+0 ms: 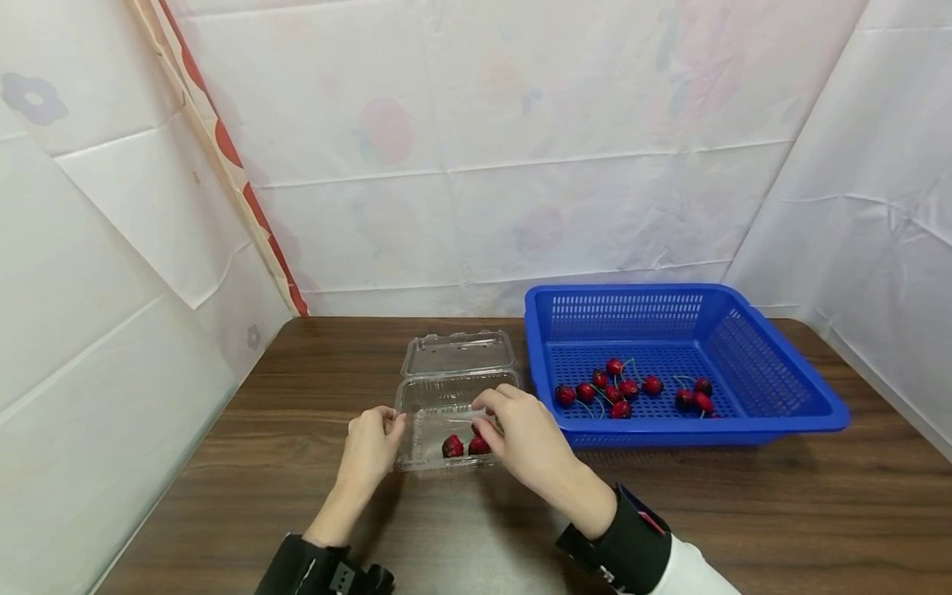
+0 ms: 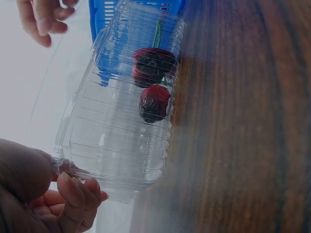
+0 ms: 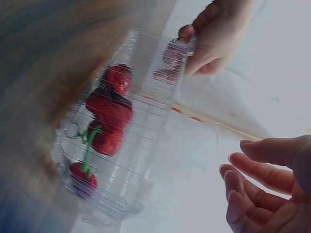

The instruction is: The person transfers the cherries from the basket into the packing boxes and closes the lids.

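A clear plastic clamshell box point(image 1: 424, 421) lies on the table with its lid point(image 1: 459, 355) folded back. Dark red cherries point(image 1: 453, 446) sit along its near side; the right wrist view shows several cherries point(image 3: 111, 111), one with a green stem point(image 3: 89, 148). My left hand point(image 1: 372, 446) pinches the box's left rim between thumb and fingers, as the left wrist view also shows. Above the right part of the box hovers my right hand point(image 1: 531, 438). Its thumb and fingers point(image 3: 262, 172) are apart with nothing between them, and it partly covers the cherries in the head view.
A blue plastic basket point(image 1: 692, 426) stands right beside the box, with several stemmed cherries point(image 1: 585, 392) on its floor. The brown wood-grain table point(image 1: 245, 496) meets white patterned sheets point(image 1: 461, 231) at the back and sides. Black bands point(image 1: 640, 537) are on both wrists.
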Demonstrator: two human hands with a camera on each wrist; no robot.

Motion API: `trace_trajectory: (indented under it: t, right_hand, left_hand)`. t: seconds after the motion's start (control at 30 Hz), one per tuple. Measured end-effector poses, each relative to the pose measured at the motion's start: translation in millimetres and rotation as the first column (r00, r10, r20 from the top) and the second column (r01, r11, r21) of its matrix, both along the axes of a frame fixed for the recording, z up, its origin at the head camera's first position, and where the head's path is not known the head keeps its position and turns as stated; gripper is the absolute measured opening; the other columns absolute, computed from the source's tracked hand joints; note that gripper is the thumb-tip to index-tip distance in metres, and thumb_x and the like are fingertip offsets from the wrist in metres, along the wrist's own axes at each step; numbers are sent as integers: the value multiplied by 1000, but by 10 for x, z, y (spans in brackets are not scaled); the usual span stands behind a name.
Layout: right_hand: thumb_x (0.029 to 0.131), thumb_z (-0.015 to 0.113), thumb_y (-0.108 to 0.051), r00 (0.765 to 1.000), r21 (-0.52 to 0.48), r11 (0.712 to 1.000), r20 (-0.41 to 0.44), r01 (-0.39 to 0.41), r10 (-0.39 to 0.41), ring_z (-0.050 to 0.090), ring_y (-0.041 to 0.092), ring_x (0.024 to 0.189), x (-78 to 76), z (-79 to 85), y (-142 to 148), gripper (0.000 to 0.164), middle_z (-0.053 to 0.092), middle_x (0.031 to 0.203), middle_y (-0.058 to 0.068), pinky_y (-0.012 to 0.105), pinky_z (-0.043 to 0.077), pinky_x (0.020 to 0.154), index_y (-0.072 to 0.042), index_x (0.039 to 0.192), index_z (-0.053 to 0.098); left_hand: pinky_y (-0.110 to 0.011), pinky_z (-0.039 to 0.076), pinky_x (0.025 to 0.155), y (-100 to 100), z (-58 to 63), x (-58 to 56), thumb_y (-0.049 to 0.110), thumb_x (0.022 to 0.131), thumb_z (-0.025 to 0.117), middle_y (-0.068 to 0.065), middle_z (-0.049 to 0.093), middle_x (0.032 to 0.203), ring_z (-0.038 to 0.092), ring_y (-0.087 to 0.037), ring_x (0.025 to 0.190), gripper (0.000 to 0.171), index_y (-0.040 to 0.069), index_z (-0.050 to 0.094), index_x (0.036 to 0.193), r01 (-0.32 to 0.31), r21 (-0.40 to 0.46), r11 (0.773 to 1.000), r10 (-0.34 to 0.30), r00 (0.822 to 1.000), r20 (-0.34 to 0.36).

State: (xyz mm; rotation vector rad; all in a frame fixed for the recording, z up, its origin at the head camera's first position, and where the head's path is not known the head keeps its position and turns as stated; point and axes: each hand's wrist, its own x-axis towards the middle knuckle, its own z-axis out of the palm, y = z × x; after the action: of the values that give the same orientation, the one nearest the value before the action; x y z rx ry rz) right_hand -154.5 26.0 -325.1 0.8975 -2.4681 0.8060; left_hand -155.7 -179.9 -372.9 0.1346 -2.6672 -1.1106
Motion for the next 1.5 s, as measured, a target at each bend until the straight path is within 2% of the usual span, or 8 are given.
trace_trajectory:
  t: [0.27, 0.67, 0.87, 1.13, 1.5]
  right_hand:
    - [78, 66, -11, 1000, -54, 999, -14, -6, 5, 52, 8, 63, 57, 121, 86, 7, 57, 76, -3, 20, 43, 55, -10, 85, 65]
    - [76, 68, -7, 997, -36, 999, -63, 33, -35, 48, 6, 60, 22, 184, 276, 8, 54, 72, -4, 19, 41, 53, -8, 83, 64]
    - [77, 67, -8, 994, 3, 998, -83, 69, -69, 46, 6, 58, -24, 218, 389, 9, 55, 74, -4, 20, 39, 50, -8, 85, 64]
    - [78, 67, -9, 991, 71, 990, -65, 124, -120, 47, 8, 57, -101, 258, 551, 9, 53, 72, -1, 21, 38, 49, -6, 86, 64]
    - [78, 66, -10, 982, 161, 969, -20, 188, -187, 44, 9, 53, -323, 230, 837, 8, 49, 65, -1, 25, 36, 48, -5, 84, 64]
  left_hand:
    - [-22, 36, 34, -3, 0, -5, 4, 85, 51, -4, 53, 52, 42, -6, 31, 19, -13, 59, 87, 1, -3, 1000, -1, 1000, -6]
    - [-22, 38, 35, -2, 3, 0, 4, 85, 51, -6, 56, 56, 43, -7, 32, 19, -13, 59, 88, 1, 0, 1000, -1, 1000, 0]
    - [-23, 37, 35, -3, 8, 4, 4, 85, 51, -4, 54, 54, 43, -7, 32, 19, -13, 59, 87, 3, 2, 1000, -3, 1000, -3]
    - [-23, 36, 34, 1, 7, 22, 5, 86, 50, -2, 52, 52, 43, -7, 32, 19, -12, 58, 87, 5, 8, 1000, -5, 1000, 2]
    - [-24, 37, 36, 7, 19, 15, 6, 86, 51, -2, 53, 53, 44, -8, 33, 18, -10, 59, 86, -10, 10, 1000, 10, 1000, 4]
